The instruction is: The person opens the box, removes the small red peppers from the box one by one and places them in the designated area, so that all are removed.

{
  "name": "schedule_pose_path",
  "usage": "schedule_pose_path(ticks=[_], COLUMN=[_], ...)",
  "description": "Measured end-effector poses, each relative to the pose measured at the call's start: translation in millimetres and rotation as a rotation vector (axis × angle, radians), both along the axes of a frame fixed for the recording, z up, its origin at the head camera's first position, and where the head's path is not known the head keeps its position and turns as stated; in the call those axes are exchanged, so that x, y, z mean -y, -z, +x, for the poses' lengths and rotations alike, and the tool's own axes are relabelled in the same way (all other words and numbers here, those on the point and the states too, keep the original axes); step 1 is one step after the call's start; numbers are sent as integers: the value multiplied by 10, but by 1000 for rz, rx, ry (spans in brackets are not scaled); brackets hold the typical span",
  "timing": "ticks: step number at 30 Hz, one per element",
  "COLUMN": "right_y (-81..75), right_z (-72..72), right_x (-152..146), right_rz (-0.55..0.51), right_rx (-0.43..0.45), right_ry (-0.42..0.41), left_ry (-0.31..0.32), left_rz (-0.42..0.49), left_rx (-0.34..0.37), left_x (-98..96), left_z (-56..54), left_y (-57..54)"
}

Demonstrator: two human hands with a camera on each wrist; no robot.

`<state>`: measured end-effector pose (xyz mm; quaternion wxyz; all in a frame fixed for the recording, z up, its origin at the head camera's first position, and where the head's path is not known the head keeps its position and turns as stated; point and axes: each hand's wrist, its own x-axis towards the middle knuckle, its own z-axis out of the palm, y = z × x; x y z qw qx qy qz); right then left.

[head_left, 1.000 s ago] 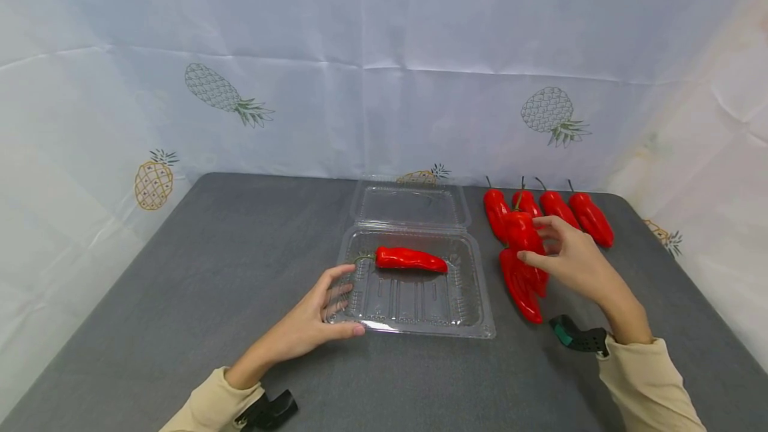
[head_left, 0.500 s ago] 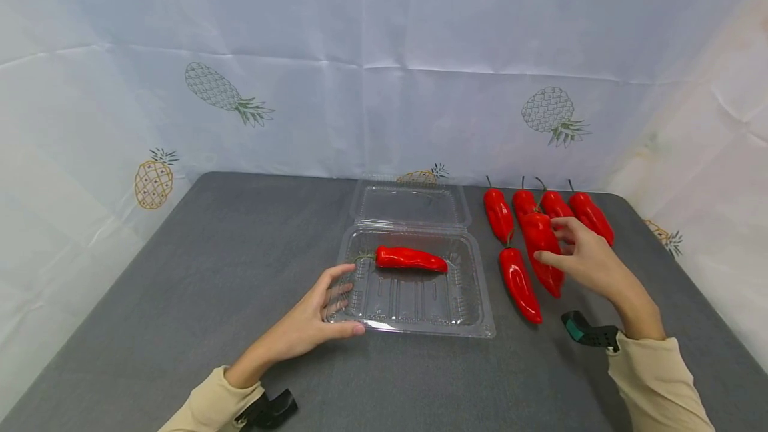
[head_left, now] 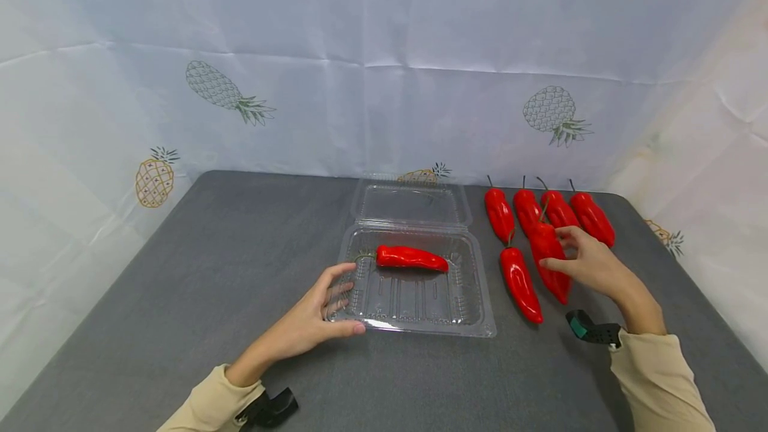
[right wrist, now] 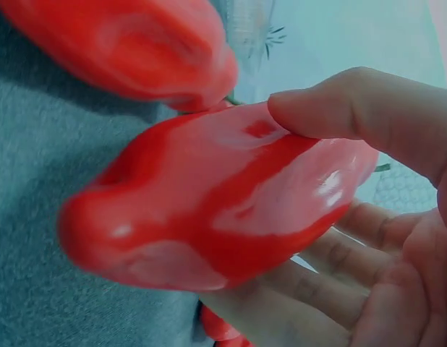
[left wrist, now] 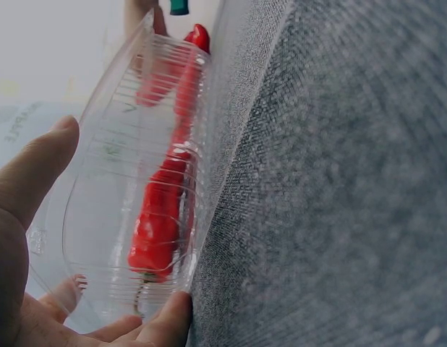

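Observation:
My right hand (head_left: 591, 262) pinches a glossy red pepper (head_left: 546, 252) between thumb and fingers. Seen from the right wrist, the thumb lies on one side of that pepper (right wrist: 209, 195) and the fingers behind it, its blunt tip pointing away from the palm. Around the near left corner of a clear plastic clamshell container (head_left: 420, 319) is my left hand (head_left: 312, 315), thumb along the front rim and fingers at the left side. Inside the container one red pepper (head_left: 411, 258) lies crosswise, its green stem to the left. The left wrist view shows it through the clear wall.
The container's lid (head_left: 411, 204) is folded back at the far side. Several red peppers lie right of the container, one of them (head_left: 521, 285) just left of the held pepper. A grey table (head_left: 270, 219) spreads beneath, and a pineapple-print cloth (head_left: 384, 119) hangs behind.
My right hand has moved right with the pepper, away from the pepper at the front left of the group, which it overlapped earlier. The left hand and container stay put.

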<state>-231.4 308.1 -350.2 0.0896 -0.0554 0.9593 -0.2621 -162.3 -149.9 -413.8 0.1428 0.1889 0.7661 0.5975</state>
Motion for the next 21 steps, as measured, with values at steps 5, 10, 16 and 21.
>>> schedule_pose_path(ticks=[5,10,16,21], right_y=[31,76,128,145], right_z=[-12,-22,-52,-70], right_x=[-45,-96,-135,-165], right_rz=[17,42,66,64], right_rx=[26,46,63,95], right_ry=[-6,-12,-14,-15], left_ry=[0,1,1,4], left_rz=[2,-2,-3,-5], left_rx=[0,-2,4,0], left_x=[-3,-3,-1,3], left_z=[4,2,-1,-1], left_y=[-16,-13,-2,-1])
